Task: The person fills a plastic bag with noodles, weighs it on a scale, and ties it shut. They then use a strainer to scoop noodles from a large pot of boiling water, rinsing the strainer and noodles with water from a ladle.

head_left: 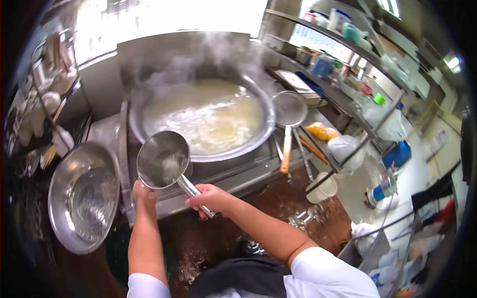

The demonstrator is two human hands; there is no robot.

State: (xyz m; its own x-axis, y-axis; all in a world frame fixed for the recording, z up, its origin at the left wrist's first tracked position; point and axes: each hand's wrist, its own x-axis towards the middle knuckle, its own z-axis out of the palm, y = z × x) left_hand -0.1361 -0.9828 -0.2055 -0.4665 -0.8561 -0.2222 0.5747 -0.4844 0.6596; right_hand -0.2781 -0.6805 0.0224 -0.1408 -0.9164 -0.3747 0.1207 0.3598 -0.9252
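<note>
My right hand (211, 198) is closed round the tubular metal handle of a deep, round metal ladle (161, 154). The ladle's bowl is tilted towards me, over the front left edge of a large steaming pan (271, 119). Cloudy, pale yellow liquid (208, 114) bubbles in the pan. My left hand (144, 192) is closed right at the bowl's lower left edge, its fingers partly hidden; what it grips I cannot tell. Part of another metal surface (185, 173) shows behind the bowl, to its lower right.
A wide metal basin (59, 198) with clear liquid stands at the left. Right of the pan lie a round strainer (289, 109) with a wooden handle and several long-handled tools. A white bucket (322, 189) is below them. Crowded metal shelves (343, 39) rise at the right. The brown floor (278, 213) looks wet.
</note>
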